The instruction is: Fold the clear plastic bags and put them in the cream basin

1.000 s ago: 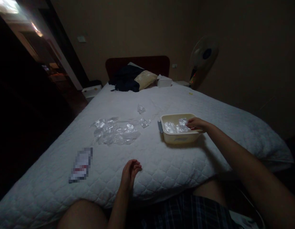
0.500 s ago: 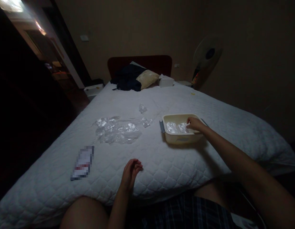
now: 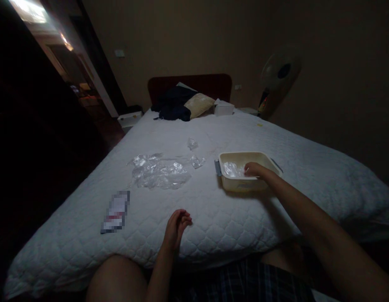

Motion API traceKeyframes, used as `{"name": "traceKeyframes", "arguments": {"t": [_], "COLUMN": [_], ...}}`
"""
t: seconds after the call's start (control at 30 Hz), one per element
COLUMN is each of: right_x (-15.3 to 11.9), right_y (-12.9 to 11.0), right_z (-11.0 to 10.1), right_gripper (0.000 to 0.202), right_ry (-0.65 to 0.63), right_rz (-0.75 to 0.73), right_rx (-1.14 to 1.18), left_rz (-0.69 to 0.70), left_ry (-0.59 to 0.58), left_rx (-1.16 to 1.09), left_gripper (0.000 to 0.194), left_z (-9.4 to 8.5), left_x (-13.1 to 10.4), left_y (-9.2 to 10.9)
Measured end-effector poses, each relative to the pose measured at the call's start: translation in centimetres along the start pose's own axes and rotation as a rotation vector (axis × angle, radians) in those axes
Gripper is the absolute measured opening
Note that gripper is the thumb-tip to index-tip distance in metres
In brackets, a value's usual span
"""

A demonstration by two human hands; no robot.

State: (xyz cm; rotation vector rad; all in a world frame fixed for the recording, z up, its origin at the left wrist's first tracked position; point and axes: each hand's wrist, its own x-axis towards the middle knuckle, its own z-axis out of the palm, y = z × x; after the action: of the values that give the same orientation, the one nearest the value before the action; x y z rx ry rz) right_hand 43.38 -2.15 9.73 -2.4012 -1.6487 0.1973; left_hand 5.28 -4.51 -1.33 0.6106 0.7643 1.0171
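My right hand [image 3: 254, 169] reaches into a cream plastic container [image 3: 241, 185] with grey side clips, its fingers closed on a clear plastic bag. Just left of those fingers, more crinkled clear plastic [image 3: 231, 170] lies inside the container. Part of what I grip is hidden by the hand. Near the front edge of the bed, my left hand [image 3: 178, 228] holds nothing, its fingers loosely curled and apart. A spread of clear plastic bags [image 3: 159, 173] lies beyond it to the left, with two small clear pieces [image 3: 192, 144] beside it.
A pixelated flat item [image 3: 116, 212] rests on the white quilted bed [image 3: 213, 226] at left. Dark clothing [image 3: 173, 107], a beige pillow [image 3: 199, 105] and a white box [image 3: 224, 109] are by the headboard. A standing fan [image 3: 282, 71] is at the far right.
My right hand has sunk slightly lower into the container, along with the plastic bag. The whole view has shifted a little; my left hand keeps its pose.
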Motion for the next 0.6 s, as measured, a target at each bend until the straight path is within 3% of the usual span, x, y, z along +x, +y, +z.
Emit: {"name": "traceKeyframes", "arguments": {"t": [0.17, 0.3, 0.37, 0.5, 0.6], "right_x": [0.5, -0.1, -0.6, -0.8, -0.1], "right_y": [-2.2, -7.9, -11.2, -16.8, -19.3], "right_z": [-0.3, -0.5, 0.1, 3.7, 7.5], "right_gripper": [0.025, 0.026, 0.024, 0.023, 0.026], "right_ry": [0.06, 0.229, 0.244, 0.285, 0.194], "right_rz": [0.011, -0.2, -0.32, -0.458, -0.45], "right_rx": [-0.045, 0.038, 0.098, 0.164, 0.209], "left_rz": [0.011, 0.036, 0.042, 0.041, 0.043], "left_ry": [-0.01, -0.043, -0.056, -0.086, -0.101], "left_rx": [0.004, -0.006, -0.018, -0.041, -0.064], "left_gripper": [0.029, 0.027, 0.026, 0.025, 0.025], "left_z": [0.1, -0.2, -0.3, -0.3, -0.4], "left_x": [0.0, 0.0, 0.1, 0.1, 0.2], "left_y": [-0.1, -0.3, -0.4, -0.5, -0.6]}}
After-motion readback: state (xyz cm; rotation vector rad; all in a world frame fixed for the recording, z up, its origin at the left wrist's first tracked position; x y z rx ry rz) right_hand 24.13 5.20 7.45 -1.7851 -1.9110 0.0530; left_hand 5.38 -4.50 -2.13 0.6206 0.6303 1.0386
